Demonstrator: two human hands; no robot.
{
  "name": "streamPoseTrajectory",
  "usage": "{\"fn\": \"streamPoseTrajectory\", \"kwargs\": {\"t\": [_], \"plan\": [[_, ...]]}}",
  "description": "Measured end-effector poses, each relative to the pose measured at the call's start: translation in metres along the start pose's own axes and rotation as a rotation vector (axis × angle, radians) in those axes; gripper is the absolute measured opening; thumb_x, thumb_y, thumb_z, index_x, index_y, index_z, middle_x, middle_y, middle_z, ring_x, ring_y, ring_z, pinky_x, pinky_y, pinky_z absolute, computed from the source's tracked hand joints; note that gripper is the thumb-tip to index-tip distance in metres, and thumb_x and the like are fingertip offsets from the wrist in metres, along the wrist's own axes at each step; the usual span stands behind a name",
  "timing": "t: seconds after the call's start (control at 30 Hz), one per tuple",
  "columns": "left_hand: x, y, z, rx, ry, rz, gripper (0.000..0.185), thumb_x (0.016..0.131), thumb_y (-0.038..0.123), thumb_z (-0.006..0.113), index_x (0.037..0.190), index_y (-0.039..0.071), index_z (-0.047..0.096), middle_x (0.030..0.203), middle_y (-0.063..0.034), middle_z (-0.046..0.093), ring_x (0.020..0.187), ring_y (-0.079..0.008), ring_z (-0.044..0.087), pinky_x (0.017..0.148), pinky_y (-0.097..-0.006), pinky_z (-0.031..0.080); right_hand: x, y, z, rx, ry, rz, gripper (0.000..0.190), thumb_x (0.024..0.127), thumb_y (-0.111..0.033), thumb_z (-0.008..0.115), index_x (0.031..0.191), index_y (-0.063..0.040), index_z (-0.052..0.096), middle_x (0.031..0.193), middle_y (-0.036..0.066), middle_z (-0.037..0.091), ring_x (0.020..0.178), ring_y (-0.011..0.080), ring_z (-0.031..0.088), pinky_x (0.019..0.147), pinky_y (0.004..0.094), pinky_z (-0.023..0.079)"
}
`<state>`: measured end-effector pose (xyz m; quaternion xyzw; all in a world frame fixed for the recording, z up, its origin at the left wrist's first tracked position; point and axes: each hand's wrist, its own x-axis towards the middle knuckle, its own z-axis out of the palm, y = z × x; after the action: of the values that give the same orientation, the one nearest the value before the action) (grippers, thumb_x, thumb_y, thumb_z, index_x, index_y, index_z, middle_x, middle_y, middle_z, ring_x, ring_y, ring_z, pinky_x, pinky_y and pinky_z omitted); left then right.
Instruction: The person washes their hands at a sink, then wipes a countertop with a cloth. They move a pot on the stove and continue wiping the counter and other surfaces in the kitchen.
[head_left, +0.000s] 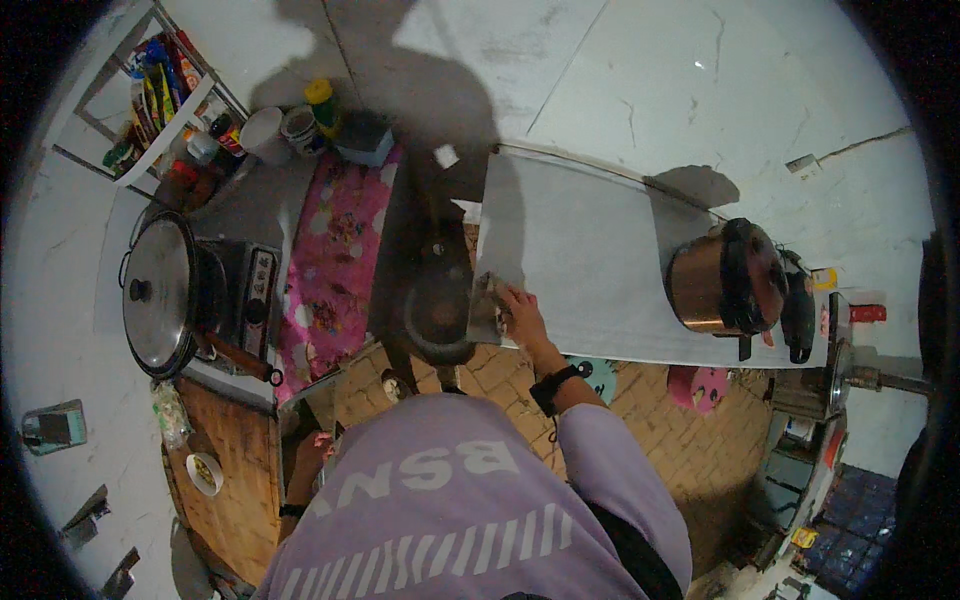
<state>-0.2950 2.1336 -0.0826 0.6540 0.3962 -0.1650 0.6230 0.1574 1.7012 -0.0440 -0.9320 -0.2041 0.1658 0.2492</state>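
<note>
My right hand (523, 319) is at the left end of a white-topped table (585, 247), its fingers curled on a small grey-brown object (491, 300) that I cannot identify. A dark band circles that wrist. My left hand (306, 457) is low on the left, beside the wooden counter and partly hidden by my lilac shirt. Something pinkish (324, 442) shows at its fingertips, too small to make out. Between the table and a counter with a pink flowered cover (334, 262) is a dark, shadowed gap with a rounded dark form (439, 322).
A lidded pan (159, 292) sits on a stove (255, 300) at left. A copper-coloured pressure cooker (697, 281) stands on the table's right end. A bowl of food (204, 474) is on the wooden counter (232, 420). Green (600, 379) and pink stools (701, 386) stand beside the table.
</note>
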Motion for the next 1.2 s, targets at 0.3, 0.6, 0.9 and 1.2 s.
{"fn": "streamPoseTrajectory", "kwargs": {"t": [0.3,0.6,0.9,1.2], "plan": [[0.033,-0.008,-0.018,-0.011,-0.212,0.000,0.037,0.088,0.027,0.063,0.110,-0.003,0.059,0.089,-0.0113,0.067,0.075,-0.0170,0.064,0.066,-0.0322,0.051,-0.027,-0.004,0.018,-0.579,-0.090,0.125,0.085,0.088,-0.066,0.045,0.152,-0.014,0.023,0.160,0.012,0.010,0.147,0.0342,0.006,0.113,0.0606,0.012],[0.022,0.040,0.007,0.306,-0.096,-0.045,0.036,0.091,0.028,0.062,0.109,-0.003,0.058,0.092,-0.0109,0.065,0.076,-0.0189,0.060,0.067,-0.0329,0.049,0.011,0.016,-0.048,1.589,-0.020,0.122,0.075,0.096,-0.063,0.030,0.144,-0.005,0.035,0.141,0.015,0.046,0.131,0.0331,0.042,0.107,0.0413,0.038],[0.020,0.033,-0.011,0.501,-0.118,-0.018,0.032,0.093,0.027,0.059,0.106,-0.003,0.059,0.093,-0.0118,0.065,0.078,-0.0212,0.063,0.068,-0.0328,0.051,0.025,0.043,0.024,2.127,0.213,0.726,0.072,0.098,-0.058,0.032,0.134,0.004,0.042,0.134,0.021,0.048,0.120,0.0344,0.050,0.093,0.0434,0.050],[0.008,0.003,-0.022,0.382,-0.116,-0.071,0.036,0.095,0.027,0.056,0.112,-0.005,0.057,0.095,-0.0129,0.064,0.077,-0.0186,0.062,0.066,-0.0330,0.050,0.011,0.015,0.040,0.201,0.466,-0.050,0.057,0.099,-0.044,0.042,0.143,-0.009,0.039,0.149,0.014,0.034,0.138,0.0329,0.029,0.112,0.0514,0.021]]}}
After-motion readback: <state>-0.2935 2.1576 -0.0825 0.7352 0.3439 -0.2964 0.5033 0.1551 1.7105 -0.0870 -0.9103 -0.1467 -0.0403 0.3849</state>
